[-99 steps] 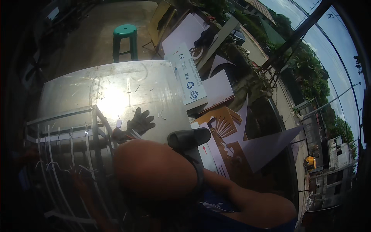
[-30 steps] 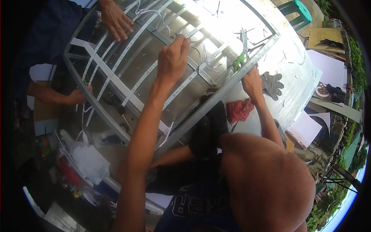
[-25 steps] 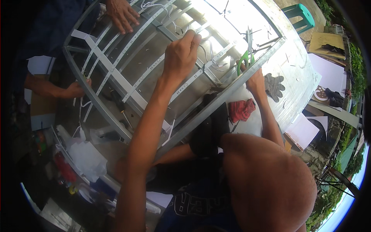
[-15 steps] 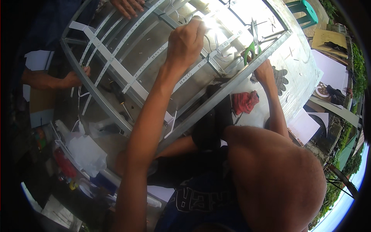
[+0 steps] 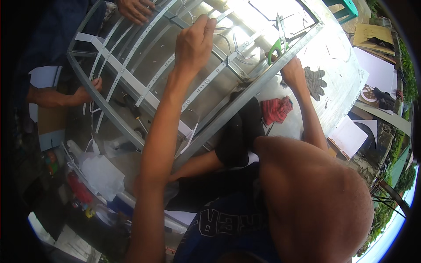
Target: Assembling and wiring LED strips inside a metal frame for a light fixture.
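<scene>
My left hand [image 5: 193, 44] is closed in a fist above a grey metal frame [image 5: 252, 90] strung with white LED strips [image 5: 208, 79]. What its fingers pinch is hidden. Past the frame's right-hand bar, my right hand [image 5: 293, 72] is closed on green-handled scissors [image 5: 275, 48]. Their blades point away from me, over the far right part of the frame. Thin loose wires [image 5: 232, 39] curl between my hands. A broad white bar [image 5: 118, 59] crosses the frame under the strips. At the left, another person's hand [image 5: 136, 10] rests on the strips, and that person's other hand [image 5: 87, 91] touches the frame's edge.
A red cloth [image 5: 277, 109] and a grey glove [image 5: 315, 83] lie on the pale table [image 5: 331, 72] at right. A screwdriver [image 5: 140, 122] is below the frame. A teal stool [image 5: 344, 11] stands far right. A white plastic bag [image 5: 101, 175] sits lower left.
My left fist has shifted a little to the left over the frame. The whole view has also slid slightly. My right hand still holds the scissors.
</scene>
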Demonstrator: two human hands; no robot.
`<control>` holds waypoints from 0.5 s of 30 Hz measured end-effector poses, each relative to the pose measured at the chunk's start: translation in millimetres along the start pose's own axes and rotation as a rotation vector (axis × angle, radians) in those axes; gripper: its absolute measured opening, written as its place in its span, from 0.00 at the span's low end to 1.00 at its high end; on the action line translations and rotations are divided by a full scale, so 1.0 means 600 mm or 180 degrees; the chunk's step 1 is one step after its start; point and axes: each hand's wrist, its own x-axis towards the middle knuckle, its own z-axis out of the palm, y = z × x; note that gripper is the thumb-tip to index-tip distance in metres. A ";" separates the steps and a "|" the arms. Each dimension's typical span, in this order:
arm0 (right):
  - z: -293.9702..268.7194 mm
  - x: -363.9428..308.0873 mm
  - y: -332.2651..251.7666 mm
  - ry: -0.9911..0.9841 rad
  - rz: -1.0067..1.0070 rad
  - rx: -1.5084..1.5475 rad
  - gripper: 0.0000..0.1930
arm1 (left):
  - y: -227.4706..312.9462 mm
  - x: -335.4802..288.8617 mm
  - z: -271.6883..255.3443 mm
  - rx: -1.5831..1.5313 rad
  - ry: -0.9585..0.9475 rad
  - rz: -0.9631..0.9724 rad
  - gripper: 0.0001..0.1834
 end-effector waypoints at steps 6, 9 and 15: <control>0.007 0.010 0.026 0.0294 -0.0227 -0.0390 0.24 | 0.010 0.003 0.000 0.0082 -0.0068 0.0005 0.17; 0.011 0.013 0.024 0.0145 -0.0158 -0.0007 0.26 | 0.014 0.002 0.001 0.0004 -0.0040 0.0032 0.17; 0.004 -0.009 -0.007 0.0034 -0.0203 0.0190 0.21 | 0.005 0.001 -0.003 -0.0128 0.0192 0.0093 0.17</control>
